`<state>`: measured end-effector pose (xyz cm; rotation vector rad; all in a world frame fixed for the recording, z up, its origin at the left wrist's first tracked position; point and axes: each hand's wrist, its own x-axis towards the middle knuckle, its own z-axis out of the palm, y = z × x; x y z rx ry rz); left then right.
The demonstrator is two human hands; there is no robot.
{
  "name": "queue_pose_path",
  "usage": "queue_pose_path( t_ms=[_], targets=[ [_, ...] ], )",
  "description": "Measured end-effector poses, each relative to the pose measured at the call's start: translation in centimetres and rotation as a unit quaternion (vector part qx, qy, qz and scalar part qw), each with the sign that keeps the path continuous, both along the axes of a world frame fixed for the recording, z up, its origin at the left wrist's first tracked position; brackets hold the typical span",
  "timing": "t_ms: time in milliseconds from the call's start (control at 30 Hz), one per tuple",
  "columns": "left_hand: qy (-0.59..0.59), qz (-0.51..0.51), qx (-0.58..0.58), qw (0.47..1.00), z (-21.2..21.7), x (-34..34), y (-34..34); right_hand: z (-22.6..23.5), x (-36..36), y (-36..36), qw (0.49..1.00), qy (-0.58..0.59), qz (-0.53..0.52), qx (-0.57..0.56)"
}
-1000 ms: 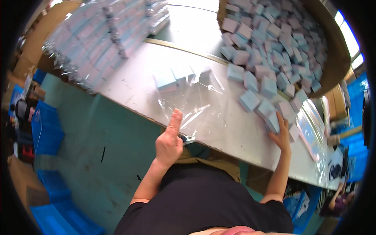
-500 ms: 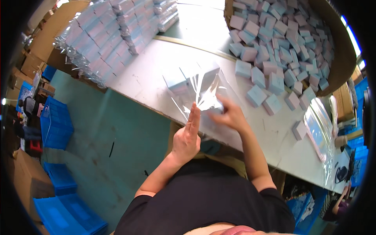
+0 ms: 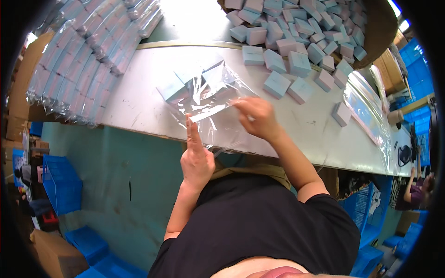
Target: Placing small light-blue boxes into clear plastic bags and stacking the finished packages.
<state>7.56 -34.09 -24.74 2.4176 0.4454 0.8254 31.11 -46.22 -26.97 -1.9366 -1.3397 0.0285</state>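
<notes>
On the white table's near edge lies a clear plastic bag with several small pale blue and pink boxes in its far part. My left hand is at the bag's near side, index and middle fingers stretched out together against the film, the other fingers curled. Glare hides whether those fingertips are inside or outside the film. My right hand pinches the bag's right edge between thumb and fingers. Beyond it, loose boxes of the same kind lie on the table.
Film-wrapped stacks of boxes stand at the far left. A large carton spills loose boxes at the far right. Flat clear bags lie on the table's right. Blue crates stand on the floor; another person is at far right.
The bag lies flatter, its boxes showing more plainly. My right hand, blurred before, now pinches its edge. My left hand stays stretched at the film. The whole view has shifted.
</notes>
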Motion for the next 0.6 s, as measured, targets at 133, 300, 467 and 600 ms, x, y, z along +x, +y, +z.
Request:
queue_pose_path(
  t_ms=[133,300,467,600],
  targets=[
    [-0.024,-0.021,0.008,0.999,0.0,0.8,-0.2,-0.1,6.4,-4.9,0.981,-0.013,-0.191,0.037],
    [-0.006,-0.013,-0.005,1.000,0.2,1.0,-0.8,0.9,7.2,-7.1,0.962,-0.199,-0.144,-0.122],
    [-0.004,0.002,-0.040,0.999,0.1,1.1,-1.3,3.9,11.1,-19.8,0.827,-0.124,-0.548,0.018],
    [-0.004,-0.020,-0.027,0.999,-0.1,1.9,-1.2,1.1,12.3,-24.6,0.693,-0.094,-0.665,-0.264]
  ],
)
